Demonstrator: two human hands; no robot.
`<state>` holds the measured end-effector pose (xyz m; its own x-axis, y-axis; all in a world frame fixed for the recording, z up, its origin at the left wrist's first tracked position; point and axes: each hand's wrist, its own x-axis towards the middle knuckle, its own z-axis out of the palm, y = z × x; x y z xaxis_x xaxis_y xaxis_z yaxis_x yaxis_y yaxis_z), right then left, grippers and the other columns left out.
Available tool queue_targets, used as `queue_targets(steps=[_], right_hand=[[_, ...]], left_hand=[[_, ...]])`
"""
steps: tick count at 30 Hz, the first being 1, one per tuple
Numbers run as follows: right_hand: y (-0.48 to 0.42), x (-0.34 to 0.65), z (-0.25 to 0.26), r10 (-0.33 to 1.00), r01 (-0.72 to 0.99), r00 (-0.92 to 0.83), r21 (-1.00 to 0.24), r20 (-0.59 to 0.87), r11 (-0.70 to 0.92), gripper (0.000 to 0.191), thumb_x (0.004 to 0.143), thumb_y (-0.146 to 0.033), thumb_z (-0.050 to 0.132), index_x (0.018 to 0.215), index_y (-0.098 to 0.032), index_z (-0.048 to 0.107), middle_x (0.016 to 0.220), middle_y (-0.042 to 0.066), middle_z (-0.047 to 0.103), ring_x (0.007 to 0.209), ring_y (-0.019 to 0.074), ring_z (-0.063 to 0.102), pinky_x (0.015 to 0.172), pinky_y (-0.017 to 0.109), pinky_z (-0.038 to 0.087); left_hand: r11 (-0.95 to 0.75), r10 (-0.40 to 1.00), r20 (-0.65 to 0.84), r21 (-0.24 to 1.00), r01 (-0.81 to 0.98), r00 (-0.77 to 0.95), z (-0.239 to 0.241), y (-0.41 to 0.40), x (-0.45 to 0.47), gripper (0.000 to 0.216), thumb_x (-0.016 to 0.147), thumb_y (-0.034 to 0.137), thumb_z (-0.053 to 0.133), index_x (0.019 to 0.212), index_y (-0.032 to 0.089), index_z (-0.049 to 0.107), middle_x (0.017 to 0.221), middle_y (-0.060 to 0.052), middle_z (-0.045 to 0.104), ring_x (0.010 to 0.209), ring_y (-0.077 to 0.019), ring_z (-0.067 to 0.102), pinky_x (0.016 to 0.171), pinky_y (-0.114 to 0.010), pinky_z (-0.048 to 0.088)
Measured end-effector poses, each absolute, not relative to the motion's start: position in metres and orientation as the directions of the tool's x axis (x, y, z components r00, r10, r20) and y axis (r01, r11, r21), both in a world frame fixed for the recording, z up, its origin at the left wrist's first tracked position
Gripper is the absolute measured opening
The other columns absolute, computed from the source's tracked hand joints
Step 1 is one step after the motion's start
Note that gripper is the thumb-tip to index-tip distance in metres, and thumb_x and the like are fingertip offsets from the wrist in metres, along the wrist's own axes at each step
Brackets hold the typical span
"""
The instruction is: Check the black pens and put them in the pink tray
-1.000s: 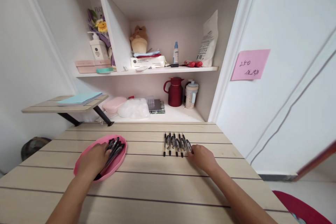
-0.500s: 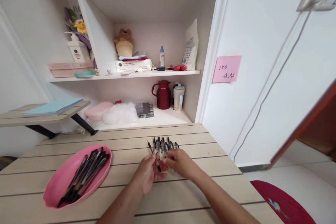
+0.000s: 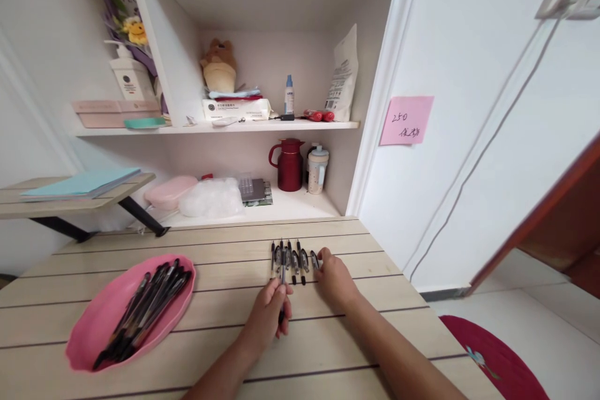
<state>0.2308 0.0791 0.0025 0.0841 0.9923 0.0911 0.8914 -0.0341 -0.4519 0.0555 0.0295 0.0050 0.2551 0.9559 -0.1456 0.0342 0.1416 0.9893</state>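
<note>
My left hand (image 3: 268,312) is closed around a black pen (image 3: 282,275), whose tip points away from me and overlaps a row of several black pens (image 3: 296,259) lying side by side on the wooden table (image 3: 225,337). My right hand (image 3: 334,281) rests on the table at the right end of that row, fingers curled against the outermost pen. A pink oval tray (image 3: 100,319) at the left holds several more black pens (image 3: 147,306).
Behind the table, shelves hold a red jug (image 3: 289,164), a cup (image 3: 317,169), a pink case (image 3: 169,190) and a plastic bag (image 3: 210,197). A side shelf with a blue folder (image 3: 79,182) sticks out left. A pink note (image 3: 405,120) hangs on the wall.
My left hand left the pink tray carrying a pen and brought it across to the row. My right hand stayed at the row's right end. The view swung to the right.
</note>
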Motion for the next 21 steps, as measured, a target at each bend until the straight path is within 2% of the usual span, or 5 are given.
queue_targets(steps=[3, 5, 9, 13, 21], right_hand=[[0.078, 0.240, 0.014, 0.996, 0.887, 0.082, -0.458, 0.037, -0.056, 0.023, 0.066, -0.006, 0.047, 0.086, -0.013, 0.053, 0.077, 0.009, 0.062, 0.073, 0.0177, 0.055, 0.061, 0.024, 0.032], [0.078, 0.245, 0.025, 0.998, 0.817, 0.048, -0.577, 0.048, -0.012, 0.015, 0.066, -0.011, 0.049, 0.078, -0.014, 0.057, 0.073, 0.007, 0.062, 0.070, 0.0172, 0.055, 0.060, 0.024, 0.034], [0.078, 0.242, 0.041, 0.997, 0.305, 0.014, -0.950, 0.076, 0.068, 0.014, 0.068, -0.026, 0.052, 0.074, -0.015, 0.059, 0.058, 0.001, 0.057, 0.051, 0.0113, 0.049, 0.048, 0.023, 0.033], [0.074, 0.230, 0.049, 0.997, -0.111, 0.026, -0.991, 0.078, 0.080, 0.026, 0.060, -0.032, 0.062, 0.078, -0.014, 0.059, 0.064, 0.001, 0.059, 0.044, 0.0064, 0.042, 0.041, 0.020, 0.027], [0.068, 0.225, 0.054, 0.998, -0.090, -0.048, -0.995, 0.040, 0.036, 0.025, 0.057, -0.033, 0.066, 0.074, -0.015, 0.060, 0.058, -0.002, 0.056, 0.040, 0.0041, 0.039, 0.038, 0.019, 0.023]], left_hand=[[0.109, 0.947, -0.132, 0.990, 0.095, 0.293, 0.003, 0.029, 0.055, 0.031, 0.077, 0.045, 0.038, 0.086, 0.017, 0.045, 0.052, 0.007, 0.046, 0.033, -0.0050, 0.038, 0.032, -0.016, 0.021], [0.070, 0.939, -0.108, 0.990, 0.125, 0.325, 0.002, 0.029, 0.055, 0.030, 0.078, 0.045, 0.037, 0.084, 0.016, 0.047, 0.051, 0.007, 0.045, 0.032, -0.0046, 0.036, 0.033, -0.016, 0.022], [-0.022, 0.922, -0.056, 0.980, 0.195, 0.384, 0.001, 0.028, 0.056, 0.030, 0.079, 0.042, 0.037, 0.085, 0.016, 0.050, 0.049, 0.007, 0.044, 0.034, -0.0049, 0.033, 0.035, -0.017, 0.025], [-0.062, 0.908, -0.054, 0.963, 0.262, 0.414, 0.002, 0.027, 0.056, 0.031, 0.081, 0.041, 0.036, 0.088, 0.016, 0.051, 0.051, 0.006, 0.045, 0.035, -0.0055, 0.034, 0.036, -0.018, 0.026], [-0.060, 0.914, -0.053, 0.963, 0.264, 0.401, 0.003, 0.026, 0.056, 0.032, 0.081, 0.042, 0.035, 0.091, 0.016, 0.052, 0.051, 0.006, 0.044, 0.035, -0.0058, 0.033, 0.037, -0.018, 0.026]])
